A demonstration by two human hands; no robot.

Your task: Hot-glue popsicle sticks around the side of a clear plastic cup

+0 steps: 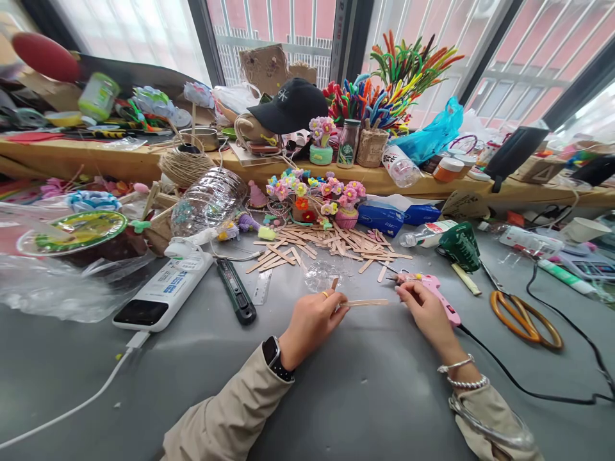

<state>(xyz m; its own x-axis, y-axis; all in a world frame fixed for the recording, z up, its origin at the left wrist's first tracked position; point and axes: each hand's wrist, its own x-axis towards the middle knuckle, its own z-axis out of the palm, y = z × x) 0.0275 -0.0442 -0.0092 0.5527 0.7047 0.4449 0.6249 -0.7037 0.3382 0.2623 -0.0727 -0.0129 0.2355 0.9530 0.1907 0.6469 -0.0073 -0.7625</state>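
My left hand (312, 320) is closed in a pinch on a wooden craft stick (368, 303), which points right across the gap between my hands. A second short piece of stick (335, 283) pokes up behind its fingers. My right hand (427, 317) has its thumb and fingertips drawn together near the far end of the stick, apart from it. Whatever those fingertips may hold is too small to make out. Just behind my right hand lies a pink glue gun (439, 296), partly covered by it. Loose craft sticks (331, 242) are piled beyond both hands.
A green utility knife (235, 291), a short ruler (262, 287) and a white power bank (166, 291) lie left. Orange-handled scissors (526, 318) and the glue gun's black cord (519, 384) are right. Pipe-cleaner flowers (317, 192) and a crowded shelf (269, 173) stand behind.
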